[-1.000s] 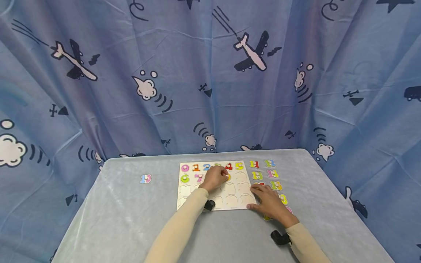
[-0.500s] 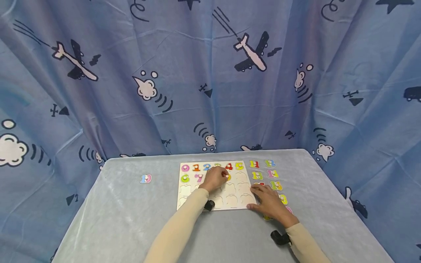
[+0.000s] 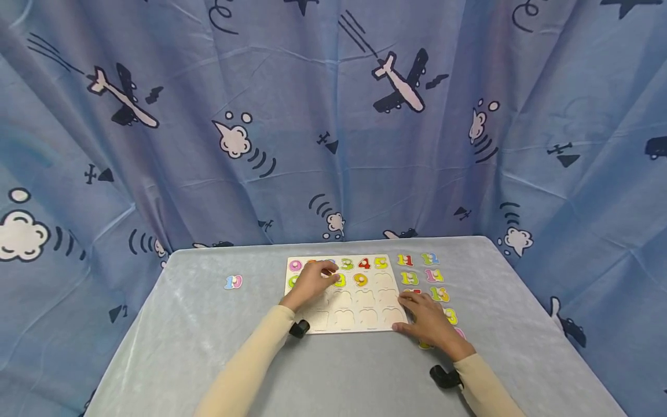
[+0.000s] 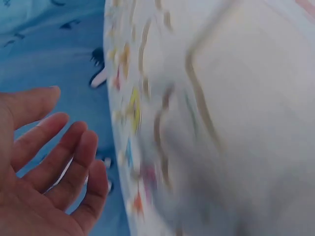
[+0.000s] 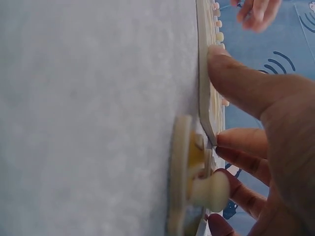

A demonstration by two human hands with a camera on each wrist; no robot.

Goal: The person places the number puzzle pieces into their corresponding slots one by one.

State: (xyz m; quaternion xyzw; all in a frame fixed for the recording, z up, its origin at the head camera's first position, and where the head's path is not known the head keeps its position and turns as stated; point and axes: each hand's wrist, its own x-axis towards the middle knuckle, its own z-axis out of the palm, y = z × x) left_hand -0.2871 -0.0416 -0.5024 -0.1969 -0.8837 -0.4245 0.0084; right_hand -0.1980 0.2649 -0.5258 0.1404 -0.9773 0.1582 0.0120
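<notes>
A wooden number puzzle board [image 3: 344, 317] lies on the table, with number pieces in its top row and part of its second. My left hand [image 3: 311, 284] hovers over the left part of the board, covering some numbers. Its fingers [image 4: 74, 169] are loosely bent and hold nothing in the left wrist view. The yellow 9 piece [image 3: 361, 280] sits in the second row, right of the hand. My right hand [image 3: 428, 320] rests at the board's lower right corner, its thumb [image 5: 224, 66] on the near part and its fingers spread along the right edge.
A 10 piece [image 3: 233, 282] lies alone left of the board. Several loose pieces, among them a 13 piece [image 3: 409, 278], stand in two columns to the right, some partly hidden by the right hand. A blue patterned curtain [image 3: 292, 145] hangs behind the grey table [image 3: 172, 341].
My left hand has left the 9 piece and moved left across the board, uncovering the 3, 8 and 9. The right hand has stayed in place.
</notes>
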